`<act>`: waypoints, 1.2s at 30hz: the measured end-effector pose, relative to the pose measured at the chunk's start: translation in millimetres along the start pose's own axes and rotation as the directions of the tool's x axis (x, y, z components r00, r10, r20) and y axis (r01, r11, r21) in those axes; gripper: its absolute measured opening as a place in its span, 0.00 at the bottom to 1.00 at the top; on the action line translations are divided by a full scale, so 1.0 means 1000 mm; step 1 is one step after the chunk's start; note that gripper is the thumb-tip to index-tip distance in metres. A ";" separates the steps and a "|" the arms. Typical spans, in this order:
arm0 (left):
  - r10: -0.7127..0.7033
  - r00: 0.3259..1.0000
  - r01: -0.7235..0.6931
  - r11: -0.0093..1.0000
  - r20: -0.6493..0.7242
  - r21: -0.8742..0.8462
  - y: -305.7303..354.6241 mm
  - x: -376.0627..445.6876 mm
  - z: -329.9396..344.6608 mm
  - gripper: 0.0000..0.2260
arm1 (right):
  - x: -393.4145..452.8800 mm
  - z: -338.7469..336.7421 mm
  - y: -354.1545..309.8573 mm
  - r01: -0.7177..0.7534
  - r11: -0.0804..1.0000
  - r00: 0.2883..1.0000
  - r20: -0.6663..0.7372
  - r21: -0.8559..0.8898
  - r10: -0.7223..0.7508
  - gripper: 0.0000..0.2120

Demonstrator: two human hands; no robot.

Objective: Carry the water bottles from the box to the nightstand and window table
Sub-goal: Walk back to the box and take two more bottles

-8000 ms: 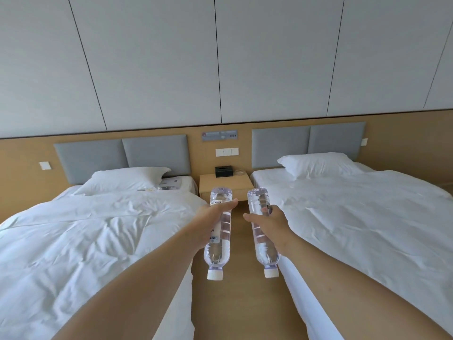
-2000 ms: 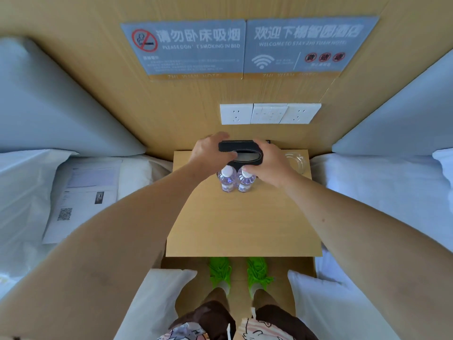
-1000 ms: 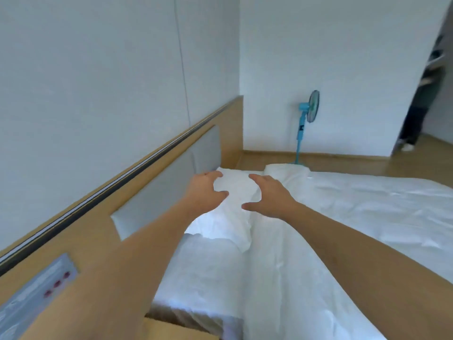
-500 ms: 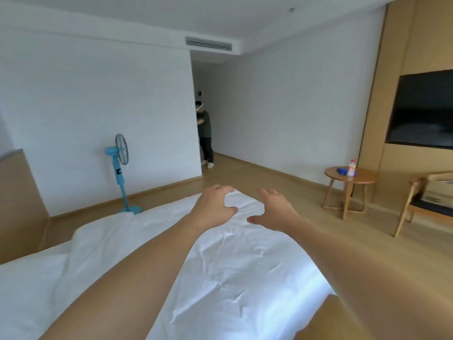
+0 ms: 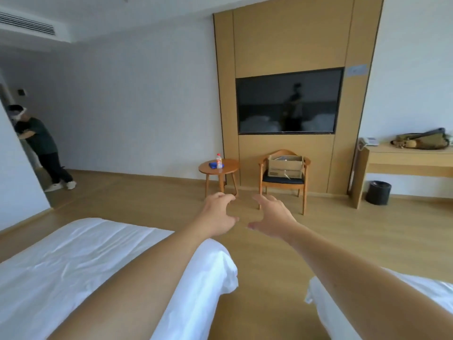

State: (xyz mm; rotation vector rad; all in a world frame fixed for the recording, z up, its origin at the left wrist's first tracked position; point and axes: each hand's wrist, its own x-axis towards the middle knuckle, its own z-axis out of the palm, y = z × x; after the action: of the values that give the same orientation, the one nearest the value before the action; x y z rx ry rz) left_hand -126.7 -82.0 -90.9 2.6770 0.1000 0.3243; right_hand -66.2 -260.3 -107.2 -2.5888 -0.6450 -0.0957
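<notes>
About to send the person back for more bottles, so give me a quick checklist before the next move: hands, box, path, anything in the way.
1. Left hand free: ok, fingers loosely spread, holding nothing.
2. Right hand free: ok, also holding nothing.
3. Cardboard box located: ok, it sits on the seat of the wooden chair under the TV, top flaps open.
4. Bottles left in the box: cannot tell, its inside is not visible from here.
5. Path to the chair: ok, the floor between the two beds and on to the chair looks bare.
6. Other person: ok, standing by the far left wall, away from the route.
</notes>
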 end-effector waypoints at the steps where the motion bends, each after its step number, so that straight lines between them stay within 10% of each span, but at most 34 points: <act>1: 0.030 0.999 -0.030 1.000 0.018 -0.002 0.006 0.019 0.011 0.28 | 0.008 0.000 0.014 -0.037 0.999 0.999 -0.011 0.008 0.037 0.45; 17: 0.246 0.952 -0.241 0.969 0.183 -0.048 -0.028 0.340 0.097 0.31 | 0.268 0.009 0.123 -0.336 0.941 0.936 -0.129 -0.037 0.328 0.45; 36: 0.281 0.946 -0.285 0.959 0.162 0.002 -0.056 0.719 0.213 0.28 | 0.611 0.030 0.313 -0.366 0.930 0.928 -0.091 -0.024 0.363 0.45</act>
State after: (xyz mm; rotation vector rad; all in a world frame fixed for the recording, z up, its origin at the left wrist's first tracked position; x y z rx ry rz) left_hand 621.4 -33.1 -149.9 2.7305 -0.3355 0.1932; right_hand 618.3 -230.0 -159.2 -2.6790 -0.1239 -0.0980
